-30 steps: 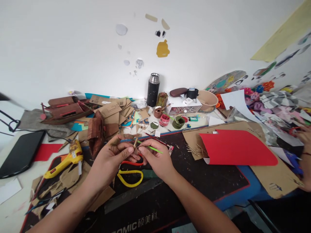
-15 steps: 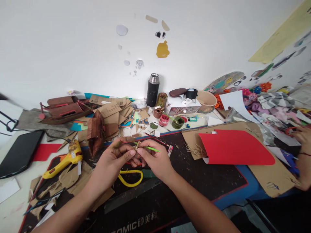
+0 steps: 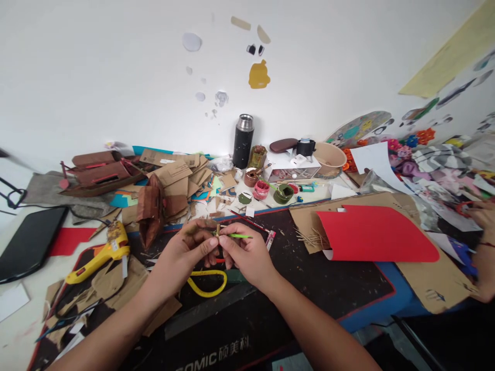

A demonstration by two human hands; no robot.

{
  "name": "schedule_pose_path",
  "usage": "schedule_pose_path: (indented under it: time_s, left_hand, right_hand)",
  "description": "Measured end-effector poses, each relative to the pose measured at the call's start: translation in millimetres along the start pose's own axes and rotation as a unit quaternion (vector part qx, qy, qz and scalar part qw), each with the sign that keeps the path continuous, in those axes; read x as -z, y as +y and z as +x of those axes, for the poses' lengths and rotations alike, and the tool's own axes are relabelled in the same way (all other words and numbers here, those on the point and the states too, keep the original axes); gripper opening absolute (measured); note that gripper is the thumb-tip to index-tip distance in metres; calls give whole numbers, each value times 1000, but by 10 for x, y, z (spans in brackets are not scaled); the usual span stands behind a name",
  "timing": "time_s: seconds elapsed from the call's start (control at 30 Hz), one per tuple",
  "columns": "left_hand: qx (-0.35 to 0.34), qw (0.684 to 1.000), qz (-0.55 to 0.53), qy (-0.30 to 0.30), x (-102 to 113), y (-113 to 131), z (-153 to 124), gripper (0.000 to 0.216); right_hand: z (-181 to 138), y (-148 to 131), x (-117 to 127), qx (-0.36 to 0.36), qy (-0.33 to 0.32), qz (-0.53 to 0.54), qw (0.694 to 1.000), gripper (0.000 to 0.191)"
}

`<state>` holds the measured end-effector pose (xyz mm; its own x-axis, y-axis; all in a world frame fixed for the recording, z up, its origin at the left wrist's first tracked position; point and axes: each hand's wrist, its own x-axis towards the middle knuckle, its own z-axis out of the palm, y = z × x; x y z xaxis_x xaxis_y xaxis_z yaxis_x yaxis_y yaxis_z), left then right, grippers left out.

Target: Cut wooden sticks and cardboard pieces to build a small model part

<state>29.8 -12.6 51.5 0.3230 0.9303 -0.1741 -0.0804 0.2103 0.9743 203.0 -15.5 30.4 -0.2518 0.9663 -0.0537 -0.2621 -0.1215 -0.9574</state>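
Note:
Over the dark mat, my left hand (image 3: 195,247) and my right hand (image 3: 245,252) meet, fingers closed. Between the thumbs and fingertips of both is a small brown cardboard-like piece (image 3: 218,230), standing upright; its lower part is hidden. A thin bright green stick (image 3: 240,236) pokes out from the right hand's fingers; its other end is covered, so I cannot tell its kind. Dark smudges mark the left fingers. Just below the hands lies a yellow loop handle (image 3: 207,294). A red-handled thin brush (image 3: 247,219) rests beyond them.
Left are a yellow glue gun (image 3: 98,257), cardboard scraps (image 3: 174,175) and a brown model boat (image 3: 104,178). Paint pots (image 3: 283,193), a black flask (image 3: 243,144) and a white box (image 3: 292,170) stand behind. Red sheet (image 3: 379,234) lies right, near another person's hand (image 3: 483,214).
The small brown piece has turned from slanted to nearly upright between my fingers. The green stick's visible end has shifted slightly left and up. Both hands stay together in nearly the same place.

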Motion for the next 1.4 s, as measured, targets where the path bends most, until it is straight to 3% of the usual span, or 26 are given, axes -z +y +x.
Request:
schedule_pose_path:
  time_s: [0.33,0.5,0.73,0.93,1.4]
  left_hand:
    - [-43,991,114,48,66,294,12,33]
    - [-79,973,214,42,114,397,43,26]
    - [-79,949,306,-1,122,526,53,25]
    - [-76,950,302,1,110,579,62,18]
    - [-35,954,298,-22,286,424,29,23]
  right_hand:
    - [-85,2,126,15,33,-142,989,20]
    - [-89,-56,125,133,13,-304,943,11]
    - [-86,-84,183,182,-21,-389,903,11]
    - [-75,-59,204,195,-49,-415,887,12]
    - [-55,-56,192,186,-40,-399,897,12]
